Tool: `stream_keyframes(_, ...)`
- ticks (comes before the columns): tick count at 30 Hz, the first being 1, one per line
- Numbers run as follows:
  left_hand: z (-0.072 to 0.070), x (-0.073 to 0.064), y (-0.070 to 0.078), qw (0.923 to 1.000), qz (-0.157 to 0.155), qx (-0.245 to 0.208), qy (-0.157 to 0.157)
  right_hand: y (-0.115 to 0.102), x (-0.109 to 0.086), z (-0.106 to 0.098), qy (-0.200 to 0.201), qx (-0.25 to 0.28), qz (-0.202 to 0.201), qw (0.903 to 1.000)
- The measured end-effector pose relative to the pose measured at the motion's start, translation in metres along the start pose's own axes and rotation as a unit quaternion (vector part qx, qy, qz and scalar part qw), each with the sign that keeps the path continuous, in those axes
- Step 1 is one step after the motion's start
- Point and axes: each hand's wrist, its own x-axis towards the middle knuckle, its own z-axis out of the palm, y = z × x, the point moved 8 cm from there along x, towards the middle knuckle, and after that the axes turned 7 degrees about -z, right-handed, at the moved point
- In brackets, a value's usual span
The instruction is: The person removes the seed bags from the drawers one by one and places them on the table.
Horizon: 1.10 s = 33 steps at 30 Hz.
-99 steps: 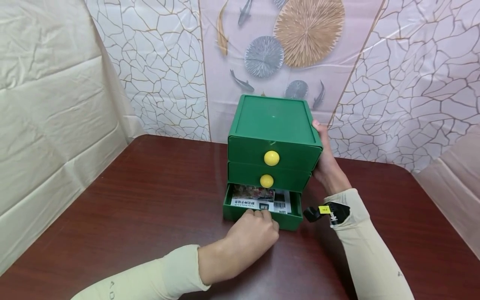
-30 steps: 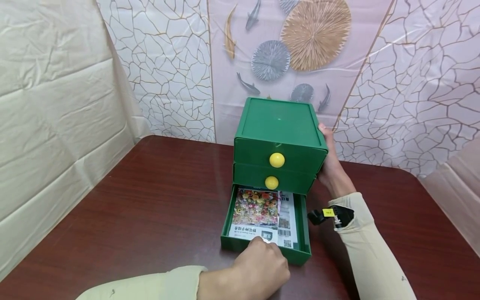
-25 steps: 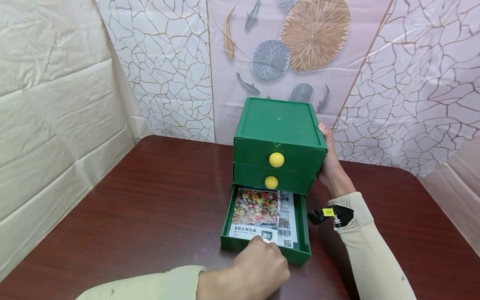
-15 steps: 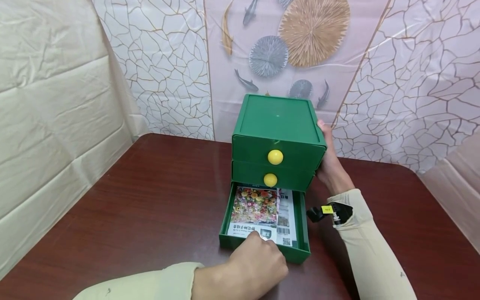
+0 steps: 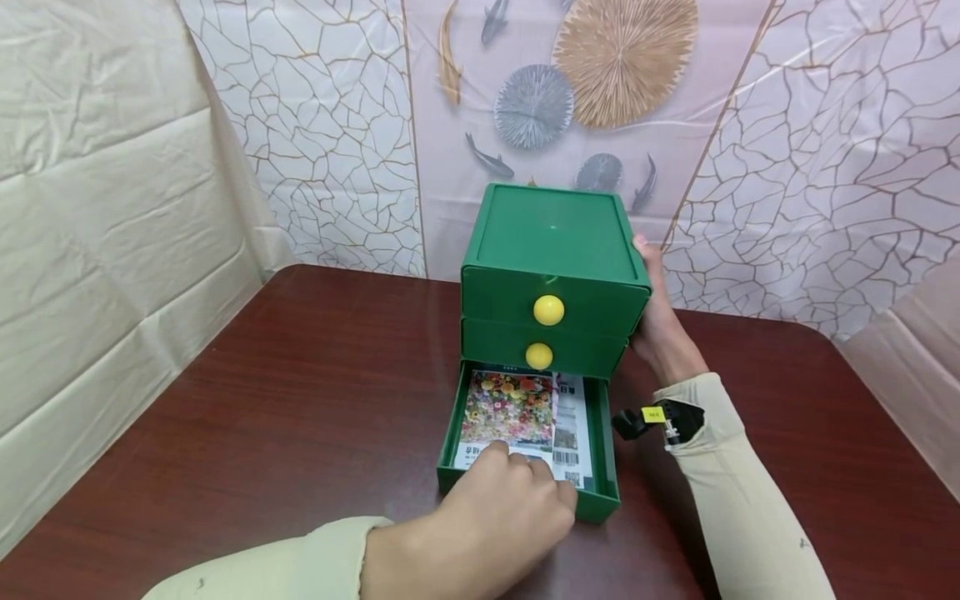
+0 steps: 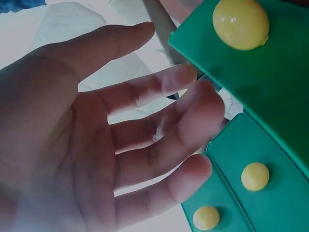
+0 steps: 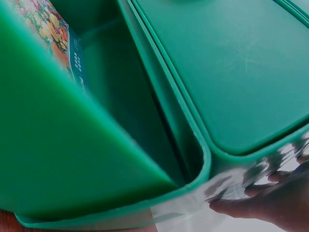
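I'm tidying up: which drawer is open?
The bottom drawer, pulled out with a flowery packet inside; the top drawer and middle drawer are closed.

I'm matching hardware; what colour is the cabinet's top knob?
Yellow; the top knob shows best in the head view.

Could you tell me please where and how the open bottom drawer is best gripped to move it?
Probably by its round yellow knob, from the front, pinched between thumb and fingers: it stands out from the flat front of the bottom drawer. The left hand is near, while the right hand rests against the cabinet.
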Motion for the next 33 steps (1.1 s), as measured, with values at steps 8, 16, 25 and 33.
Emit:
stream_keyframes(8, -0.008, 0.001, -0.014, 0.9993, -0.037, -0.007, -0.005, -0.002, 0.002, 0.0, 0.001, -0.002, -0.01, 0.9999)
stream_keyframes(16, 0.005, 0.007, -0.032, 0.9959, -0.069, -0.017, -0.057, -0.006, 0.003, 0.004, -0.009, 0.033, -0.002, 0.9994)
stream_keyframes(25, 0.035, 0.021, -0.046, 0.9771, -0.053, -0.122, -0.166, -0.008, 0.0, 0.009, -0.009, 0.075, 0.02, 0.997)
stream_keyframes(33, 0.068, 0.033, -0.063, 0.9476, -0.097, -0.246, -0.179, 0.0, -0.005, 0.002, -0.006, 0.064, 0.049, 0.9967)
